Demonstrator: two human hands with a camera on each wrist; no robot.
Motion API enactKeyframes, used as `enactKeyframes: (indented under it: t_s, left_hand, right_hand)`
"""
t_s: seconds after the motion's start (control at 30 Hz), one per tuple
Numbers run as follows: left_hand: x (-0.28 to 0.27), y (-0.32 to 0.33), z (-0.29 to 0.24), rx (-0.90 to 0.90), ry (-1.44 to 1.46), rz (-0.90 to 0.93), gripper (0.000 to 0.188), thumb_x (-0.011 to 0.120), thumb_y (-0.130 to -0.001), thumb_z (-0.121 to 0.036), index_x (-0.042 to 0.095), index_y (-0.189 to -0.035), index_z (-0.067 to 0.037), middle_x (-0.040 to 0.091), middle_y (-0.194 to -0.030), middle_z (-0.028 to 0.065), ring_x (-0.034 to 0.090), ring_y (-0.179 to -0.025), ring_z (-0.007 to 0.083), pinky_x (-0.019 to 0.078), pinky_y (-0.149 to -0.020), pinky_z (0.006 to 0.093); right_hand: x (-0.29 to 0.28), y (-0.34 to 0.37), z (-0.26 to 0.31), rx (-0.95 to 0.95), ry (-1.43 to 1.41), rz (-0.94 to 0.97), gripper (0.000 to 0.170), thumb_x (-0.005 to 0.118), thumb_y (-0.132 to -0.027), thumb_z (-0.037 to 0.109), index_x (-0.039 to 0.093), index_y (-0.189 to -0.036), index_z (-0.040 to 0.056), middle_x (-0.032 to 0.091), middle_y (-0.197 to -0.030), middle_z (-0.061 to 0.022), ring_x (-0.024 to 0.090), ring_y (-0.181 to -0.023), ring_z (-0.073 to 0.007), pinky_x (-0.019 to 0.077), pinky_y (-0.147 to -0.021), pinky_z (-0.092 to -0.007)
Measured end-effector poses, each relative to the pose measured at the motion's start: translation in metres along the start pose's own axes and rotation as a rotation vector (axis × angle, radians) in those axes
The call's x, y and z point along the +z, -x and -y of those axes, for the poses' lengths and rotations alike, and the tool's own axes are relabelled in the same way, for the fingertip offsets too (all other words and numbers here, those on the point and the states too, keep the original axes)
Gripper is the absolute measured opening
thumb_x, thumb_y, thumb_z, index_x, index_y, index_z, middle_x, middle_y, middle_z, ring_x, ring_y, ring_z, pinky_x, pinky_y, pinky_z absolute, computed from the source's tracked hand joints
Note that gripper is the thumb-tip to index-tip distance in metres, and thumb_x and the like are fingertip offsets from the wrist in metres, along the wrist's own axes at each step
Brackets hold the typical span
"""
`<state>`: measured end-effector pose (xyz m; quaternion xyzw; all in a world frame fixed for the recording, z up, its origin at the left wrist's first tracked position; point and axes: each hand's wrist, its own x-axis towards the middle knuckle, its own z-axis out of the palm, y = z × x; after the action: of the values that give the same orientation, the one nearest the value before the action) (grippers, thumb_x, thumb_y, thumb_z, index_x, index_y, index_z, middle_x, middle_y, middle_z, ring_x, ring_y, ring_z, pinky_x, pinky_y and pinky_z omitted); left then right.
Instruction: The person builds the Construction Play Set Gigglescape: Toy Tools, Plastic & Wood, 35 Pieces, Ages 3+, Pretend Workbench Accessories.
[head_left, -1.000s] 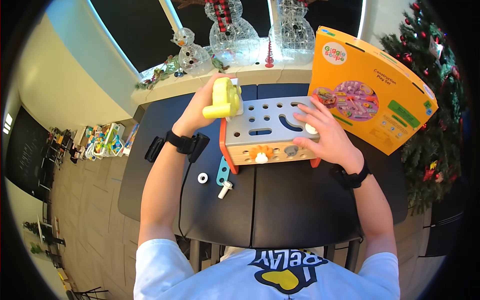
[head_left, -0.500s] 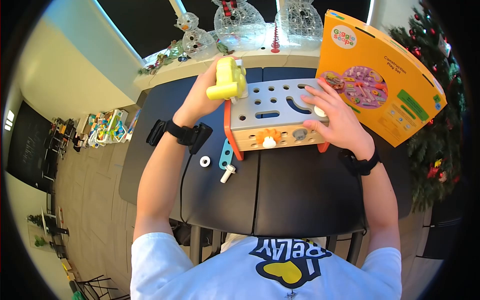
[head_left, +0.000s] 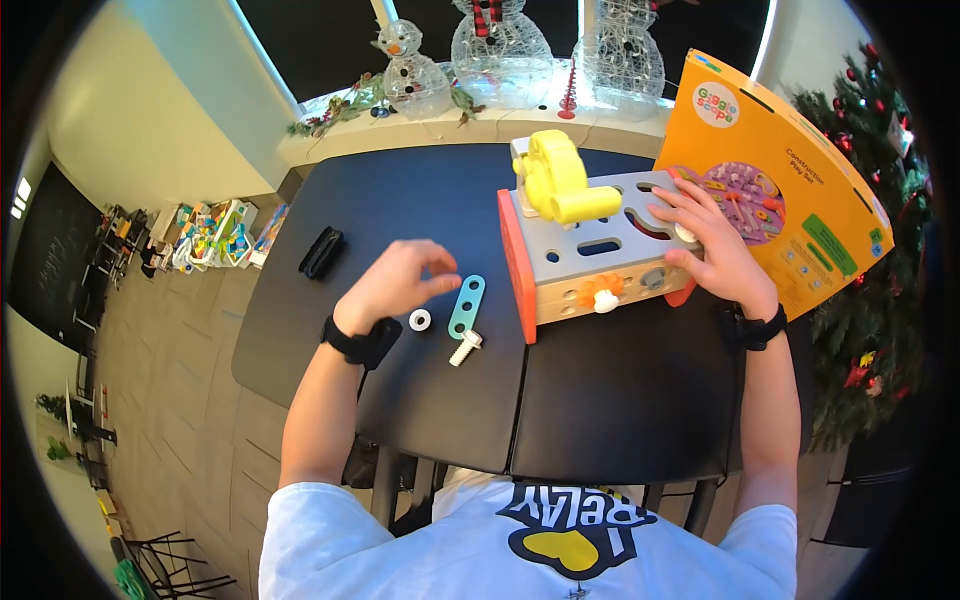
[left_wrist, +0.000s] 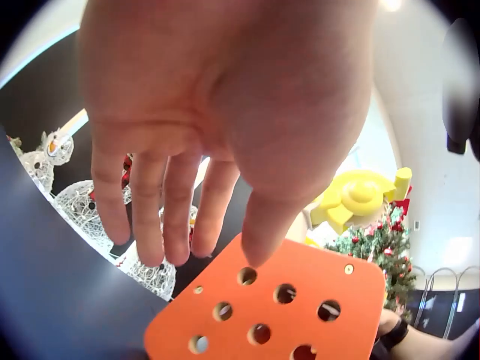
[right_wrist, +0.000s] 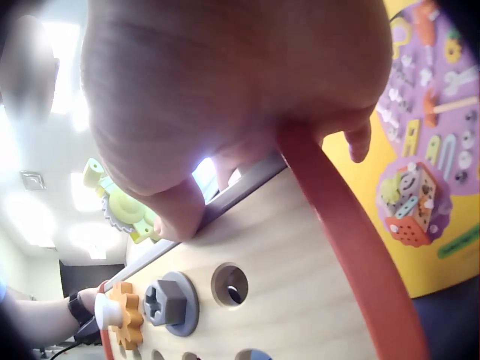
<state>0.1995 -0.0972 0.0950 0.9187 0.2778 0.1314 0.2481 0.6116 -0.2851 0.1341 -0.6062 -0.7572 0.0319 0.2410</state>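
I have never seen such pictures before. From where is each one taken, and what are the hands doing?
There is no machine here: a person works with two bare hands. The picture from above comes from a camera worn on the head; the two close ones come from cameras on the wrists.

The right hand rests on a toy workbench. The left hand holds nothing; it is above the black table, near a teal strip with holes, a white nut and a white bolt.

A yellow toy circular saw is on the workbench. Beside it stands a "Construction Play Set" box.
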Motion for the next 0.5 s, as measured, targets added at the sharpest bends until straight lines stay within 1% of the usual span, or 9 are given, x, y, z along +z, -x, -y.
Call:
enactKeyframes:
  t_s: [0.07, 0.17, 0.2, 0.23, 0.3, 0.33, 0.43, 0.47, 0.5]
  left_hand:
    - [0.011, 0.015, 0.0, 0.072, -0.118, 0.017, 0.019, 0.079, -0.09, -0.019, 0.075, -0.099, -0.002, 0.071, -0.092, 0.0138, 0.069, -0.084, 0.0325, 0.0564, -0.077, 0.0407]
    - [0.023, 0.025, -0.012, 0.103, -0.148, 0.013, 0.02, 0.079, -0.091, -0.021, 0.076, -0.098, -0.002, 0.07, -0.091, 0.0142, 0.069, -0.085, 0.033, 0.0564, -0.076, 0.0415]
    - [0.026, 0.029, -0.019, 0.072, -0.071, 0.058, 0.024, 0.08, -0.09, -0.025, 0.076, -0.098, -0.002, 0.071, -0.092, 0.0146, 0.069, -0.087, 0.0336, 0.0565, -0.075, 0.0411]
    - [0.025, 0.031, -0.036, -0.031, -0.058, 0.149, 0.029, 0.08, -0.09, -0.029, 0.077, -0.101, -0.002, 0.071, -0.093, 0.0153, 0.07, -0.089, 0.035, 0.0566, -0.078, 0.0427]
    - [0.043, 0.036, -0.035, 0.027, -0.164, 0.113, 0.036, 0.08, -0.089, -0.033, 0.077, -0.107, -0.002, 0.071, -0.094, 0.016, 0.07, -0.089, 0.0364, 0.0568, -0.079, 0.0453]
    - [0.049, 0.037, -0.038, 0.013, -0.213, 0.128, 0.038, 0.08, -0.088, -0.033, 0.077, -0.111, -0.003, 0.071, -0.094, 0.0165, 0.07, -0.091, 0.0375, 0.0571, -0.082, 0.0475]
    - [0.06, 0.034, -0.038, -0.046, -0.262, 0.239, 0.038, 0.08, -0.086, -0.031, 0.076, -0.113, -0.004, 0.071, -0.095, 0.0169, 0.07, -0.094, 0.0378, 0.0574, -0.084, 0.0479]
    - [0.059, 0.034, -0.042, -0.079, -0.258, 0.263, 0.034, 0.078, -0.087, -0.026, 0.076, -0.113, -0.003, 0.071, -0.096, 0.0175, 0.071, -0.097, 0.0376, 0.0576, -0.085, 0.0488]
    - [0.059, 0.034, -0.041, -0.05, -0.208, 0.2, 0.033, 0.077, -0.088, -0.024, 0.076, -0.112, -0.003, 0.071, -0.096, 0.0174, 0.071, -0.096, 0.0374, 0.0574, -0.085, 0.0482]
  right_hand:
    - [-0.001, 0.0, -0.001, 0.001, 0.004, 0.006, 0.052, 0.076, -0.09, 0.026, 0.067, -0.137, 0.0082, 0.054, -0.157, -0.0088, 0.032, -0.156, -0.0345, 0.0304, -0.125, -0.0501]
    - [0.0, -0.001, -0.003, -0.013, 0.01, 0.009, 0.051, 0.075, -0.089, 0.023, 0.066, -0.138, 0.0079, 0.053, -0.158, -0.009, 0.032, -0.156, -0.0354, 0.0292, -0.126, -0.0504]
    - [0.0, -0.001, -0.003, -0.021, 0.006, 0.008, 0.05, 0.074, -0.09, 0.021, 0.066, -0.138, 0.0077, 0.052, -0.158, -0.0095, 0.031, -0.156, -0.036, 0.0285, -0.126, -0.0507]
    - [0.0, -0.001, -0.002, -0.029, 0.002, 0.007, 0.05, 0.072, -0.09, 0.02, 0.066, -0.138, 0.0076, 0.052, -0.158, -0.01, 0.031, -0.156, -0.0365, 0.0278, -0.126, -0.051]
    - [-0.001, -0.001, 0.002, -0.047, 0.045, -0.004, 0.049, 0.071, -0.091, 0.019, 0.065, -0.138, 0.0075, 0.051, -0.157, -0.0121, 0.032, -0.155, -0.0381, 0.0263, -0.127, -0.0518]
    - [-0.001, -0.002, 0.005, -0.059, 0.066, -0.009, 0.049, 0.07, -0.091, 0.019, 0.064, -0.138, 0.0075, 0.051, -0.157, -0.0132, 0.032, -0.155, -0.039, 0.0256, -0.127, -0.0522]
    - [0.0, 0.001, 0.017, -0.049, 0.128, -0.028, 0.05, 0.068, -0.091, 0.021, 0.063, -0.139, 0.0078, 0.051, -0.156, -0.0159, 0.033, -0.154, -0.0406, 0.0242, -0.127, -0.0531]
    - [-0.003, 0.0, 0.021, -0.052, 0.177, -0.006, 0.053, 0.068, -0.09, 0.023, 0.062, -0.14, 0.0083, 0.051, -0.156, -0.0162, 0.034, -0.153, -0.0412, 0.0255, -0.127, -0.0523]
    - [-0.002, 0.001, 0.023, -0.037, 0.157, -0.002, 0.053, 0.068, -0.09, 0.023, 0.062, -0.141, 0.0084, 0.05, -0.157, -0.016, 0.035, -0.153, -0.0412, 0.0262, -0.127, -0.052]
